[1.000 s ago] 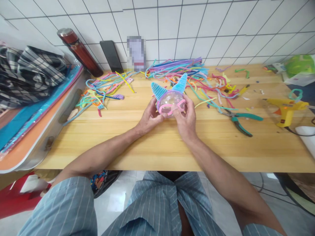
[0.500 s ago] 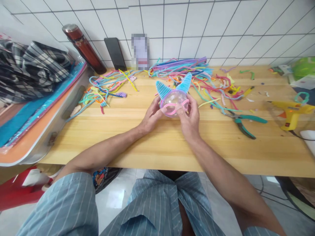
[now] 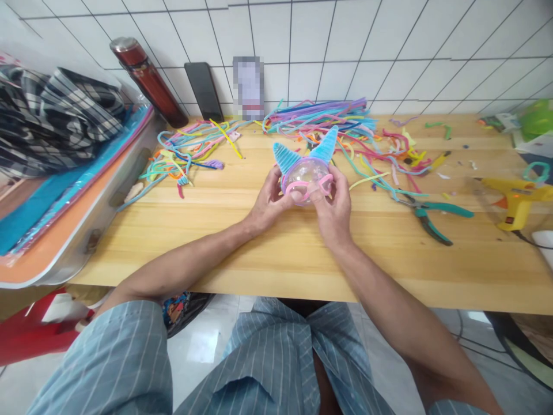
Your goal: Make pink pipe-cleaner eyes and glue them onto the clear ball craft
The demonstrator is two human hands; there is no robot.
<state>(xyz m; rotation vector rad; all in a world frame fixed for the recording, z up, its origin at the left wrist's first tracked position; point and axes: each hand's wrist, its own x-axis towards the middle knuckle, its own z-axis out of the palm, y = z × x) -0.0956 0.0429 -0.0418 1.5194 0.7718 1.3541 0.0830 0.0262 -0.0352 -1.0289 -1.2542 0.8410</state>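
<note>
Both my hands hold a clear plastic ball (image 3: 305,172) with two blue pipe-cleaner cones (image 3: 325,146) on top and a pink pipe-cleaner loop (image 3: 311,187) across its front. My left hand (image 3: 268,203) cups the ball's left side, thumb pressed on the pink loop. My right hand (image 3: 332,208) grips the right side, thumb and fingers pinching the loop. The ball is held just above the wooden table (image 3: 276,253), near its middle.
Loose coloured pipe cleaners (image 3: 190,153) and a bundle of them (image 3: 319,115) lie behind the ball. Green-handled pliers (image 3: 432,216) and a yellow glue gun (image 3: 516,199) are at the right. A red flask (image 3: 147,80), a dark phone (image 3: 204,91) and plaid cloth (image 3: 52,124) stand at left.
My hands and the ball have barely moved. The thumbs have shifted slightly on the pink loop. The view has drifted a little.
</note>
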